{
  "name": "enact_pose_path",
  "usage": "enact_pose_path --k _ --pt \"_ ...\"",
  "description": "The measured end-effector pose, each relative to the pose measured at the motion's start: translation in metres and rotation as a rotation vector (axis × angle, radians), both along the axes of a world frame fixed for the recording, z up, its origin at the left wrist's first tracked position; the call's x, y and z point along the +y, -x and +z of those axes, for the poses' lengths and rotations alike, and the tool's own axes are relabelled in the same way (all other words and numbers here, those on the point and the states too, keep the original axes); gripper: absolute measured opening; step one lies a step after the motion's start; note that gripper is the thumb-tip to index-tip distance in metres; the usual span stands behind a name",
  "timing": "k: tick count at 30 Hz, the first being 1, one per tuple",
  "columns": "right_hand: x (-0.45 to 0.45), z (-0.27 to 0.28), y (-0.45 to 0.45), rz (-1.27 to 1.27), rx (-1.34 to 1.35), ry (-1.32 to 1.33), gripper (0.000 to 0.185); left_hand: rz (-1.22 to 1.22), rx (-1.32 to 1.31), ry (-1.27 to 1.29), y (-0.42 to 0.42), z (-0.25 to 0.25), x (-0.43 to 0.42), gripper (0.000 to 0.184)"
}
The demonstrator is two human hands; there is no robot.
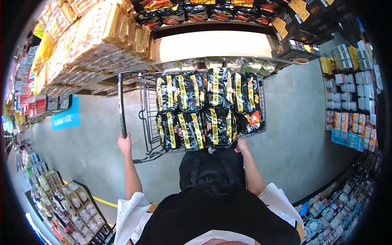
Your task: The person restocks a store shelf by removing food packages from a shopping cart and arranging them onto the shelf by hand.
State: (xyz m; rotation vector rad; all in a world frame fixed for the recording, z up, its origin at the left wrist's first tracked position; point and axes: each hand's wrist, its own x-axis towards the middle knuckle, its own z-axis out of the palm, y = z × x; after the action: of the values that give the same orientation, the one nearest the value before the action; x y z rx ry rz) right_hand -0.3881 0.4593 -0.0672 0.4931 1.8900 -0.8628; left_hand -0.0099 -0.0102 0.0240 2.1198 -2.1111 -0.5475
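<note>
A wire shopping cart (148,139) stands sideways in front of me, its handle at the left. It is filled with black packages (220,92) that carry yellow bands, set in two rows. My left hand (125,143) is wrapped round the near end of the black cart handle (121,102). At the near right side of the basket, my right hand (241,145) has its fingers curled on the cart's rim, next to the packages. Part of the right fingers is hidden from view.
Beyond the cart runs a shelf (212,44) with black and red packages above it. Stacked packs in golden wrapping (98,41) rise at the left. Dark boxes (296,49) sit at the shelf's right end. Racks of goods (353,94) line the right; another display (69,204) stands lower left.
</note>
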Motion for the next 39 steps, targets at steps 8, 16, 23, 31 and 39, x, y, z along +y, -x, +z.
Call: enact_pose_path --k 8,16,23,31,39 --pt "0.020 0.005 0.015 0.273 0.085 -0.039 0.055 -0.009 0.064 0.031 0.005 0.010 0.010 0.032" --pt "-0.013 0.136 0.161 0.326 0.782 0.026 0.028 0.012 0.112 -0.007 0.000 0.003 0.008 0.037" --pt "-0.133 0.169 0.270 0.602 1.106 0.325 0.045 0.014 0.164 0.020 0.005 0.013 0.008 0.036" --pt "-0.213 0.120 0.323 1.163 0.653 0.344 0.047 0.101 0.028 -0.027 0.007 0.019 0.012 0.041" --pt "-0.214 0.138 0.314 1.412 0.631 0.402 0.019 0.166 0.014 -0.059 0.010 0.025 0.013 0.035"
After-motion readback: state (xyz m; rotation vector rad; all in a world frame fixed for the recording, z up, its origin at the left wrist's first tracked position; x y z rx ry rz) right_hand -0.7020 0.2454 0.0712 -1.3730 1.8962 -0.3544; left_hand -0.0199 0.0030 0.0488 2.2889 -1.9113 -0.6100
